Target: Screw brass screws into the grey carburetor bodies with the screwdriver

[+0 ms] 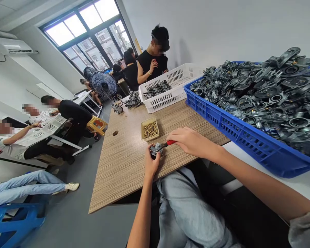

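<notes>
Now your left hand (pixel 151 162) clamps one metal part (pixel 156 149), your right hand (pixel 189 141) grips the red-handled screwdriver (pixel 167 143) into it; blue crate (pixel 237 134) beyond stays heaped, mostly undone.

Both forearms are bare from the wrists up, with no watch, ring or glove on the left hand (pixel 151 164) or the right hand (pixel 189 140). A grey short sleeve (pixel 303 230) with a soft, rounded hem shows at the right upper arm. The legs are in light blue-grey trousers (pixel 186 210), creased at the knee.
</notes>
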